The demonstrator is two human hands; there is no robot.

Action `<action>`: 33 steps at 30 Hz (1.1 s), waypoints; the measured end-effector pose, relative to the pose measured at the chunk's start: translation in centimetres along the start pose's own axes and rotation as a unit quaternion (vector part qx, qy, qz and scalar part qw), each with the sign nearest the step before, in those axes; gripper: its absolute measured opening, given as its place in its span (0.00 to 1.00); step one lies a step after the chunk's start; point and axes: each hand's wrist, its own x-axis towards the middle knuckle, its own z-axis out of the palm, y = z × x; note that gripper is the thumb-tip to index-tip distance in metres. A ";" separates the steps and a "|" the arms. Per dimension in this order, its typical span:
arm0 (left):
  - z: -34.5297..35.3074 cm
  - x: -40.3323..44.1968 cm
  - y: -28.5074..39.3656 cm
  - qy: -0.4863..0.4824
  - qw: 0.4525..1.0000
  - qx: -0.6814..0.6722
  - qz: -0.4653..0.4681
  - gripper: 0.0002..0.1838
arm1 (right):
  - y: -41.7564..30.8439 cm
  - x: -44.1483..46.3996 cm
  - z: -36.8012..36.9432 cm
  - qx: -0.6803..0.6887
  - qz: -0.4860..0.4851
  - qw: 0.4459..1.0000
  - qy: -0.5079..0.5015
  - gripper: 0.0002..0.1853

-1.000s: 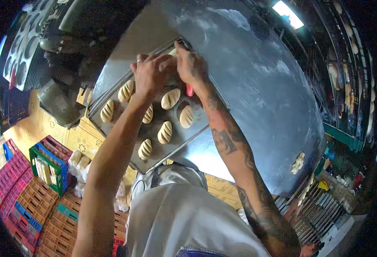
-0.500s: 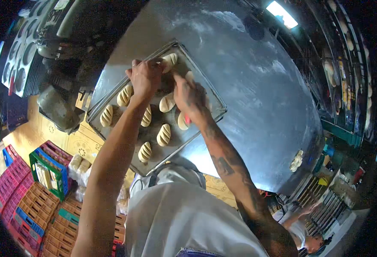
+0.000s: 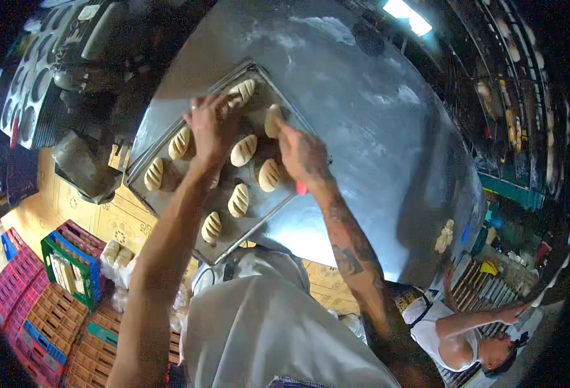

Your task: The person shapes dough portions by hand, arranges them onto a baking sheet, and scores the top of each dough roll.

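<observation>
A metal baking tray (image 3: pixel 230 250) lies on the steel table, bearing several pale dough pieces with diagonal cuts, such as one near the tray's middle (image 3: pixel 244 150). My left hand (image 3: pixel 211 123) is over the tray's upper left part with fingers bent, beside the top dough piece (image 3: pixel 241 92); whether it holds anything is hidden. My right hand (image 3: pixel 303 152) is closed round a tool whose red handle (image 3: pixel 302 187) shows under the palm. Its fingertips are at the upper right dough piece (image 3: pixel 273 121), on which no cuts are clearly visible.
The steel table (image 3: pixel 375 155) extends right, with a braided dough piece (image 3: pixel 445 237) near its edge. At lower right is another person (image 3: pixel 450 333) with an arm stretched out. Stacked crates (image 3: pixel 45 297) stand at lower left. Racks (image 3: pixel 518 97) are at the right.
My right hand has moved off the top dough piece, down and right, to the upper right one. The top piece now shows uncovered cuts. The other person has come further into view.
</observation>
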 end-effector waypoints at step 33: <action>4.3 -6.6 5.2 -0.078 0.989 -0.017 -0.125 0.13 | 6.6 -5.0 -1.2 -0.033 -0.158 0.987 -0.018 0.23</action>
